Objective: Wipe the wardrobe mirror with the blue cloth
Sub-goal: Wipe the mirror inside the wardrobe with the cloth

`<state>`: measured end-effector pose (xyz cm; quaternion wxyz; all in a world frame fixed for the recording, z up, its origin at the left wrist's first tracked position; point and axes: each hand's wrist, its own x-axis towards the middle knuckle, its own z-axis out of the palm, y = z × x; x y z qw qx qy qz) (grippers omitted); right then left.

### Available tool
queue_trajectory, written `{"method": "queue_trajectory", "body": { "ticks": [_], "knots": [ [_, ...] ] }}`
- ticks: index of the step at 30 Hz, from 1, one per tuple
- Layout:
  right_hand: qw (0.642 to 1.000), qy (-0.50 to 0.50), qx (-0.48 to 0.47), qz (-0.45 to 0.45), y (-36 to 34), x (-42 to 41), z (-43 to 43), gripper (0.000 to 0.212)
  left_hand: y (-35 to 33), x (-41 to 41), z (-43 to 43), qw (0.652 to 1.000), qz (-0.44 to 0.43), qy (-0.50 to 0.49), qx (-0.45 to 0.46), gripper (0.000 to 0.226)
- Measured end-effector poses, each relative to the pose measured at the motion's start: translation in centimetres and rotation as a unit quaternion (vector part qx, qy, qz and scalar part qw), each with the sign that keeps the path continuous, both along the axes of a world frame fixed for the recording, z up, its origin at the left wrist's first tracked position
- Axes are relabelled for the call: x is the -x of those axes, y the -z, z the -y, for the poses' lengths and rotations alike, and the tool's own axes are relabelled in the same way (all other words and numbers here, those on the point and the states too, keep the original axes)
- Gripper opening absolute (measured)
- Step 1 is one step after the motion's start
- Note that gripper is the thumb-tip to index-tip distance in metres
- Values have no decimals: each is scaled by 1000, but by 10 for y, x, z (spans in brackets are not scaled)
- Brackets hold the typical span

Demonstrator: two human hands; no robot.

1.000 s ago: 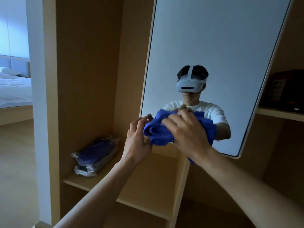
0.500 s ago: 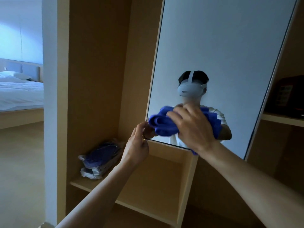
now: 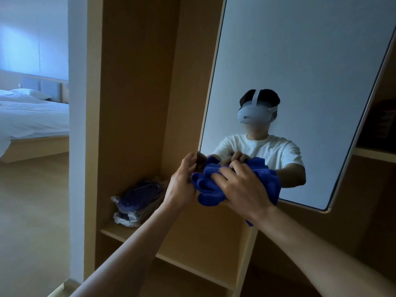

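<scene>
Presently, both forearms reach forward from the near edge of the view toward the bottom left corner of the wardrobe mirror (image 3: 300,61). The right hand (image 3: 242,189) has its fingers curled and pressed down over the bunched blue cloth (image 3: 205,189), holding it against the glass at that corner; part of the cloth hangs below the wrist. The left hand (image 3: 182,183) sits just beside it at the mirror's left edge, fingers loosely bent, thumb near the frame; whether it pinches the frame or merely steadies it cannot be told. In my judgement the wipe is at an early stage, with the large upper area of glass not yet reached. To do the step well, the cloth would better be flattened under the palm than kept in a wad, pressure kept even, and strokes overlapped up from the corner, while the left hand braces the tilted panel. The cloth looks thick, soft and plush, deeply folded. The mirror is flat, smooth, rounded at its corners, in a thin pale frame. Beyond, the shelf (image 3: 120,231) is matt wood-toned board; on it lies a crinkled plastic-wrapped bundle (image 3: 137,202) of dark blue fabric. Farthest left, a bed (image 3: 32,116) with white linen.
</scene>
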<state>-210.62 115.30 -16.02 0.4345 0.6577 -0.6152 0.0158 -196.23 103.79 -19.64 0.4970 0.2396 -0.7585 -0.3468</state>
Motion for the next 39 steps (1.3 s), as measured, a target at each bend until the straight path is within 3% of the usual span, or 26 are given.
{"method": "queue_trajectory", "body": {
  "ticks": [8,12,16,21,23,25,30,34,36,39],
  "knots": [
    [989,-5,150,-8,-99,-17,22,36,-7,-5,-6,997,-25,12,-70,82],
    [996,-7,79,-43,-63,-20,23,41,-6,-3,-2,993,-53,3,-107,67],
    [998,-38,7,-56,-13,-19,18,19,-5,-2,1,962,-160,76,-207,51],
    [995,-43,-29,-88,-10,-17,15,21,-9,-2,-1,965,-146,74,-204,49],
    [995,-33,-4,-97,-26,-19,17,30,-11,0,-1,969,-130,62,-202,50],
    [995,-13,42,-92,-53,-20,20,39,-12,1,-2,971,-122,64,-196,66],
    [989,-19,147,-10,-97,-19,30,39,-11,3,-6,960,-155,99,-209,77],
    [998,-6,58,-39,-48,-20,29,32,-13,5,-3,955,-161,80,-236,78],
    [999,-24,25,-23,-12,-18,24,23,-12,6,0,950,-164,78,-255,80],
    [999,-49,0,8,22,-13,19,27,-10,7,1,953,-161,91,-240,77]
  ]
}}
